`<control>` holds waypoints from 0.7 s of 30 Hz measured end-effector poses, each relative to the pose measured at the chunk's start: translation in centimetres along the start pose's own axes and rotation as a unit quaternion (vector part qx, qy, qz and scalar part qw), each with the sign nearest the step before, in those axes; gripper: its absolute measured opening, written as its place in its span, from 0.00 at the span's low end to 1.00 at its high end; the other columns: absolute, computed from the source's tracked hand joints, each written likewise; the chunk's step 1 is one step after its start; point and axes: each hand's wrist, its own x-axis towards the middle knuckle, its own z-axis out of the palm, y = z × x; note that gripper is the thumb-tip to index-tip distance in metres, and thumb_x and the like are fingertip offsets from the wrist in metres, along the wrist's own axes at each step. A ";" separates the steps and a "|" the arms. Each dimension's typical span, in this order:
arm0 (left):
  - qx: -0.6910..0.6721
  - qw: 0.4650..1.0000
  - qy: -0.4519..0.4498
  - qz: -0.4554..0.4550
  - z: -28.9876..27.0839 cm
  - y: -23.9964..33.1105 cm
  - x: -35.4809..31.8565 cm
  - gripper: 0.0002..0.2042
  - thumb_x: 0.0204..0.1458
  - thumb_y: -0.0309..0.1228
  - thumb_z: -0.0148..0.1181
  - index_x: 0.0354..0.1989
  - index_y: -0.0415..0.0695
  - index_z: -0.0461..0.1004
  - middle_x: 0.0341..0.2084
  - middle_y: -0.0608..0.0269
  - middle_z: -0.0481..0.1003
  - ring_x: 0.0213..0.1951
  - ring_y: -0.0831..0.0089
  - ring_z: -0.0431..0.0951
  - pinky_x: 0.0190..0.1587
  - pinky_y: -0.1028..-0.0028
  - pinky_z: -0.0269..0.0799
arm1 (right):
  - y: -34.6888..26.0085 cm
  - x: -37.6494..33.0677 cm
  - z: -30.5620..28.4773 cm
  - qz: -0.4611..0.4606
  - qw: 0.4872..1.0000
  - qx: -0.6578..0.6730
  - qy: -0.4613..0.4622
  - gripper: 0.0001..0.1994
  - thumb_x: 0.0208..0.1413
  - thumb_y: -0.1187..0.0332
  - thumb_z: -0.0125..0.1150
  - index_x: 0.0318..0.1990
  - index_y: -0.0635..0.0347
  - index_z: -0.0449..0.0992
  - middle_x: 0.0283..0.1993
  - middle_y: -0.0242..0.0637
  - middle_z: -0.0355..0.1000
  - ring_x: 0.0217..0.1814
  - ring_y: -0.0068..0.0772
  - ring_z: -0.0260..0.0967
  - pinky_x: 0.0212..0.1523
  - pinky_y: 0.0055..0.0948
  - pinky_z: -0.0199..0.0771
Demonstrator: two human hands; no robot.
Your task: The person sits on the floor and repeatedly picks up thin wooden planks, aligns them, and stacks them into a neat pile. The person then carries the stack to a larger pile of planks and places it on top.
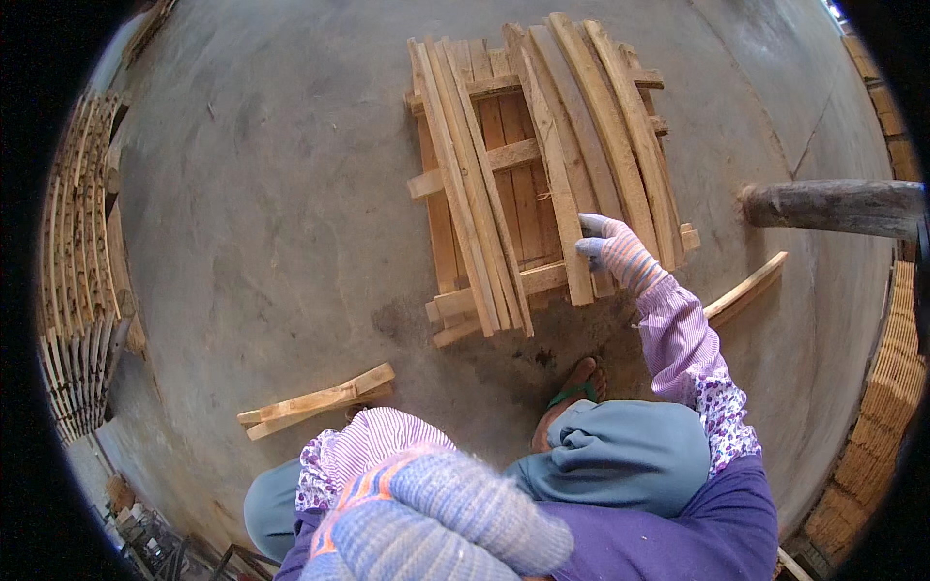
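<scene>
My right hand [617, 250], in a striped knit glove, reaches out to the near end of a wooden slat [554, 165]. Its fingers are stretched and a little apart at the slat's right edge, not wrapped round it. That slat lies on a low stack of crossed wooden bars [513, 155], beside several other long slats [605, 126]. Close up at the bottom of the view is my left hand [441, 523], gloved too, with fingers bent and pressed together. Whatever it may hold is hidden.
Two short wood pieces [315, 402] lie at the left on the concrete floor [281, 194]. A single strip [746, 289] lies at the right, near a dark round post [833, 203]. Stacked slats [82, 261] stand at the far left, and bundled wood [877, 416] lines the right.
</scene>
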 end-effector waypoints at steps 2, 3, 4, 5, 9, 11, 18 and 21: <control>-0.004 1.000 -0.005 0.001 -0.2 0.1 -0.3 0.14 0.48 0.36 0.73 0.37 0.47 0.75 0.33 0.59 0.74 0.35 0.61 0.76 0.38 0.64 0.74 | 0.3 0.1 -0.2 -0.001 1.000 0.002 -0.002 0.28 0.58 0.72 0.64 0.68 0.62 0.67 0.57 0.37 0.75 0.51 0.29 0.75 0.44 0.31 0.79; -0.003 1.000 -0.007 0.002 -0.1 0.2 -0.3 0.13 0.48 0.36 0.72 0.38 0.47 0.75 0.33 0.59 0.74 0.35 0.61 0.76 0.38 0.63 0.74 | 0.1 -0.1 0.1 0.001 1.000 0.003 0.000 0.28 0.58 0.73 0.64 0.68 0.62 0.67 0.57 0.37 0.76 0.50 0.29 0.75 0.44 0.30 0.79; 0.000 1.000 -0.010 0.004 -0.1 0.3 -0.3 0.13 0.49 0.36 0.72 0.38 0.46 0.75 0.34 0.58 0.74 0.35 0.60 0.77 0.39 0.63 0.74 | -0.1 -0.2 0.4 0.003 1.000 0.004 0.003 0.28 0.58 0.74 0.64 0.67 0.62 0.68 0.56 0.37 0.76 0.50 0.29 0.75 0.44 0.30 0.79; 0.003 1.000 -0.012 0.004 -0.1 0.4 -0.4 0.13 0.49 0.35 0.71 0.39 0.46 0.75 0.34 0.58 0.75 0.36 0.60 0.77 0.39 0.63 0.74 | -0.3 -0.3 0.7 0.006 1.000 0.006 0.006 0.28 0.58 0.74 0.64 0.67 0.62 0.68 0.56 0.37 0.77 0.49 0.29 0.75 0.43 0.29 0.79; 0.022 0.999 -0.036 0.016 -0.2 0.2 0.0 0.12 0.52 0.35 0.69 0.41 0.45 0.76 0.36 0.56 0.75 0.38 0.59 0.78 0.41 0.62 0.75 | 0.3 -0.4 -0.2 0.016 1.000 0.008 -0.018 0.29 0.59 0.71 0.63 0.69 0.61 0.65 0.60 0.37 0.74 0.52 0.30 0.74 0.47 0.32 0.79; 0.077 0.996 -0.049 0.027 -1.0 -0.7 0.5 0.12 0.53 0.34 0.68 0.42 0.45 0.77 0.37 0.55 0.76 0.39 0.58 0.78 0.42 0.62 0.76 | -0.1 -0.9 0.7 0.018 0.997 0.067 -0.030 0.30 0.58 0.71 0.63 0.69 0.61 0.65 0.60 0.35 0.74 0.52 0.28 0.74 0.46 0.30 0.78; 0.412 0.904 0.023 -0.111 -8.0 -20.9 2.5 0.33 0.53 0.41 0.70 0.66 0.44 0.64 0.59 0.46 0.67 0.60 0.48 0.69 0.62 0.55 0.69 | 5.1 -3.2 2.8 0.080 0.959 0.173 -0.212 0.24 0.56 0.68 0.68 0.60 0.60 0.71 0.48 0.36 0.77 0.48 0.32 0.77 0.48 0.34 0.80; 0.607 0.720 -0.033 -0.335 -10.8 -25.6 -1.9 0.47 0.46 0.53 0.72 0.73 0.53 0.53 0.68 0.42 0.54 0.69 0.43 0.55 0.69 0.50 0.57 | 4.5 -5.6 5.4 0.141 0.939 0.230 -0.214 0.24 0.57 0.72 0.68 0.61 0.59 0.70 0.48 0.35 0.76 0.44 0.32 0.77 0.43 0.29 0.78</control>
